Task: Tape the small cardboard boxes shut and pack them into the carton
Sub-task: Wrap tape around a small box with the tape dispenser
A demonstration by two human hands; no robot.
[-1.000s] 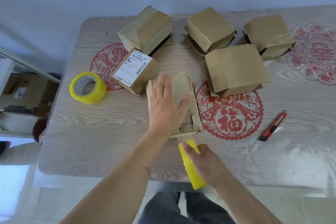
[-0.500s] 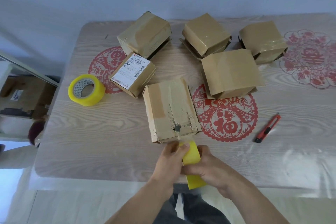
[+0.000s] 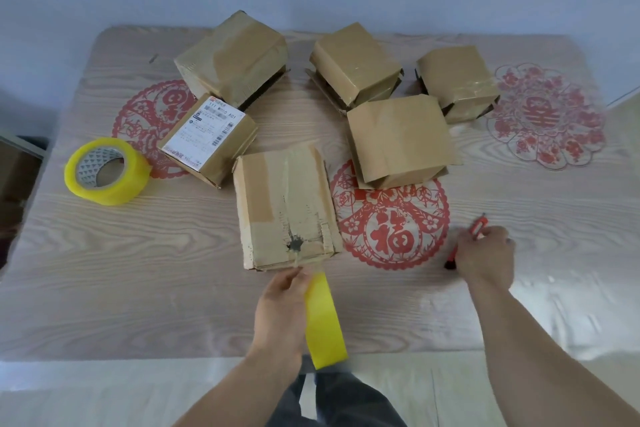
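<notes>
Left hand (image 3: 282, 305) pinches yellow tape roll (image 3: 323, 319), strip stuck to the near edge of the worn box (image 3: 284, 208) mid-table (image 3: 138, 288). Right hand (image 3: 485, 256) fingers curl on the red utility knife (image 3: 479, 224). Keep strip taut, cut close to box edge, blade away from left fingers.

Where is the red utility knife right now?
Head view: the red utility knife lies at the table's right, beside the red paper-cut, under the right hand grasping it.

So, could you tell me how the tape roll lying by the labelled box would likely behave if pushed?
The tape roll lies flat on its side, so it should slide rather than roll. Its hollow core suggests it is fairly light. Stood on edge, it would probably roll.
</notes>
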